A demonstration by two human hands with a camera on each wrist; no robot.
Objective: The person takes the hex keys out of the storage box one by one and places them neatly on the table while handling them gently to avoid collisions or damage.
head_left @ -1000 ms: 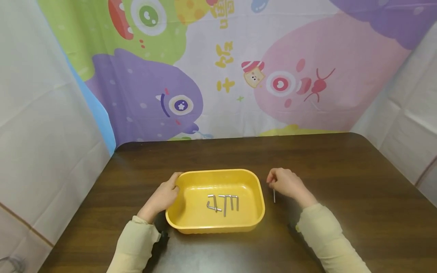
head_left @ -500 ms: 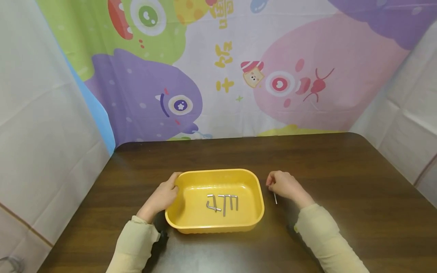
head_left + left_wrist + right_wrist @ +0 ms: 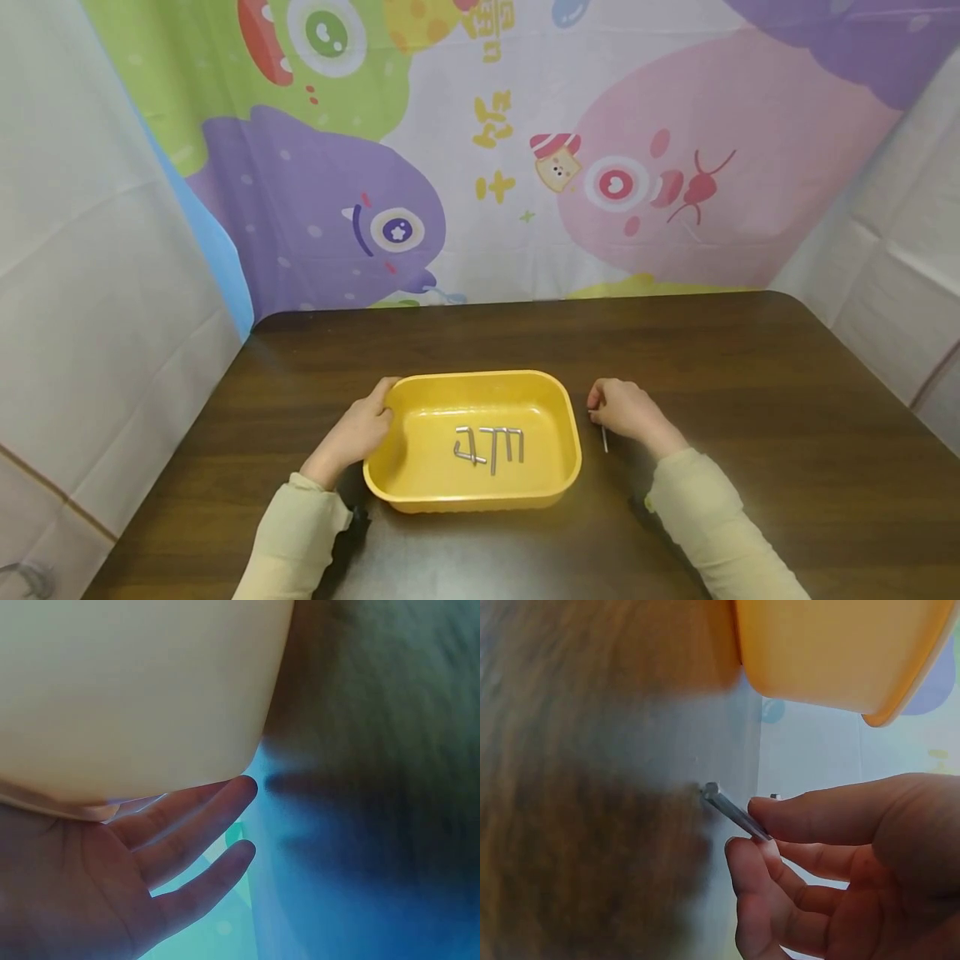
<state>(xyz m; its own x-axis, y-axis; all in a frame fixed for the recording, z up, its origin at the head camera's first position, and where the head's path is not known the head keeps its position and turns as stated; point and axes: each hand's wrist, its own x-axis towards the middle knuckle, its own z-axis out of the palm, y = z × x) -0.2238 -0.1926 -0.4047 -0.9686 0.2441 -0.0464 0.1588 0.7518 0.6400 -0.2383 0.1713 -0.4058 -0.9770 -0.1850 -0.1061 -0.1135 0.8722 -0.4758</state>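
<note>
A yellow plastic basin stands on the table with several L-shaped metal hex keys lying on its floor. My left hand holds the basin's left rim, its fingers along the outer wall. In the left wrist view, the fingers reach under the pale wall and the thumb is hidden. To the right of the basin, my right hand pinches another hex key between thumb and fingertips. Its long arm points towards the person; the short bent end barely shows behind the thumb.
The dark wooden table extends around the basin on all sides. A cartoon-printed curtain hangs along its back edge, with pale cloth at the left side.
My right hand has lowered slightly towards the person with the hex key, whose long arm has swung a little. The left hand and basin have stayed put.
</note>
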